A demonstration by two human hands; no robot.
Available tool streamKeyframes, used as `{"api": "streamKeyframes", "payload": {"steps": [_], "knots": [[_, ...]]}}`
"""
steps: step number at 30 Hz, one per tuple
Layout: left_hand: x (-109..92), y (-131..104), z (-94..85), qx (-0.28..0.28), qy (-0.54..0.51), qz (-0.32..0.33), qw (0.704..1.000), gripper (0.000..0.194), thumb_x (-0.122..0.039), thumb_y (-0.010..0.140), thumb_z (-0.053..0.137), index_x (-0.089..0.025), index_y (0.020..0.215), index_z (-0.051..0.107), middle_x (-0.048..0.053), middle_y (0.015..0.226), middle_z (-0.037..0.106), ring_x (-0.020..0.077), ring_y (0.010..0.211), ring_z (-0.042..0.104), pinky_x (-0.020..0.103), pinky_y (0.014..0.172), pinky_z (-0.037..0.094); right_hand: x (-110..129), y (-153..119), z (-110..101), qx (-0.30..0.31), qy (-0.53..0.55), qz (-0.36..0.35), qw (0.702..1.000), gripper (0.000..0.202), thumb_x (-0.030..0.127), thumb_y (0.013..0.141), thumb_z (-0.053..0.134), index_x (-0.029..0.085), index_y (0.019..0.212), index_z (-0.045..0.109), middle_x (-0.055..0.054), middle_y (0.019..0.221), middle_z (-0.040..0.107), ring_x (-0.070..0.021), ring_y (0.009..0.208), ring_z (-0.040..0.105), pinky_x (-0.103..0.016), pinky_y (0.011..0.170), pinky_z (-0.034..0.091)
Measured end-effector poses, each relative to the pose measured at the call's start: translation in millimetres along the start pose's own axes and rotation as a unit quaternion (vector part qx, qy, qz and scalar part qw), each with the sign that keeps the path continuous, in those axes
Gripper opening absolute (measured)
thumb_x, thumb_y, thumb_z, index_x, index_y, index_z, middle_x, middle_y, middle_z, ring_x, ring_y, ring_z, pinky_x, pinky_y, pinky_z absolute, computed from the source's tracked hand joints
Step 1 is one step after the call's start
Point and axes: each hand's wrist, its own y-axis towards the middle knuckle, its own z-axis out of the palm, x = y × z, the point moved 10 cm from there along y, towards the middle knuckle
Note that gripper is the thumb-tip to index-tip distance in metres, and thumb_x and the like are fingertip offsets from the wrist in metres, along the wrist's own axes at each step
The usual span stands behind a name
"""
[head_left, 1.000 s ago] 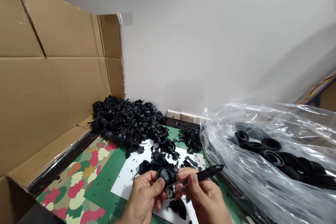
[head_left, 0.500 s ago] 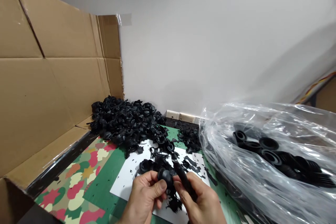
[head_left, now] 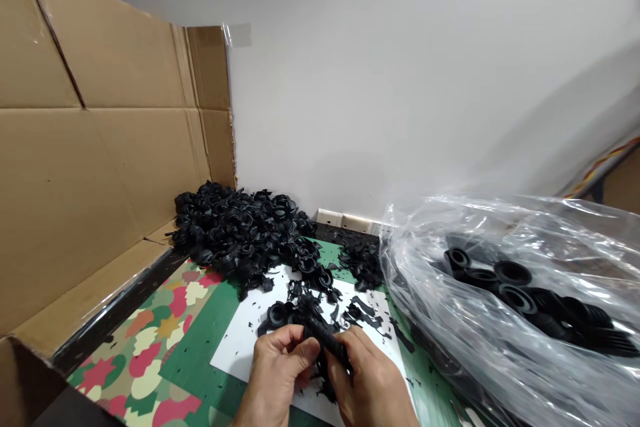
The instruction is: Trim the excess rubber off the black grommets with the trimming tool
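Observation:
Low in the centre of the head view, my left hand (head_left: pixel 280 370) pinches a black rubber part, mostly hidden by the fingers. Close beside it on the right, my right hand (head_left: pixel 367 373) is wrapped round a black pen-like tool (head_left: pixel 327 337), which lies across the part and points up and left. The tool's tip cannot be made out against the dark pieces. Beneath both hands lies a white sheet (head_left: pixel 233 347) strewn with black scraps. A ring-shaped black part (head_left: pixel 277 313) rests on it just beyond my left hand.
A large heap of black rubber parts (head_left: pixel 245 227) lies at the back left beside a cardboard wall (head_left: pixel 140 80). Black scraps (head_left: pixel 363 263) are piled behind the sheet. On the right, a clear plastic bag (head_left: pixel 415 267) holds ribbed black parts (head_left: pixel 515 273).
My right hand has shifted slightly left, and the tool has tilted further left, now crossing the part. The rounded face of the part, visible before, is now mostly covered.

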Motion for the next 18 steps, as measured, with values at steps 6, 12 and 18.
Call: {"api": "streamKeyframes", "payload": {"steps": [6,12,18], "knots": [[-3,-4,7.8,0.018,-0.021,0.003,1.0,0.037,-0.042,0.048,0.087,-0.013,0.052,0.064,-0.004,0.047,0.05,0.0076,0.048,0.039,0.02,0.051,0.036,3,3,1,-0.004,-0.023,0.037,0.999,0.018,0.015,0.084,0.042,0.022,0.071,0.052,-0.001,0.063,0.059,-0.0181,0.054,0.061,-0.027,0.051,0.04],[-2,-1,1.9,0.011,0.0,0.004,1.0,0.041,-0.047,0.046,0.087,-0.013,0.058,0.066,-0.003,0.05,0.053,0.0086,0.05,0.042,0.02,0.051,0.034,-10,-1,-4,-0.021,0.012,0.127,0.992,0.012,0.024,0.081,0.039,0.023,0.073,0.049,0.0,0.061,0.057,-0.0195,0.051,0.055,-0.028,0.049,0.036],[-2,1,-1.0,0.012,0.032,0.002,0.999,0.048,-0.058,0.053,0.08,-0.013,0.061,0.063,-0.004,0.047,0.049,0.0073,0.047,0.038,0.019,0.048,0.029,-36,-10,11,0.012,0.271,0.273,0.923,0.03,0.047,0.077,0.05,0.021,0.066,0.057,0.001,0.055,0.054,-0.0167,0.053,0.048,-0.026,0.05,0.032]]}}
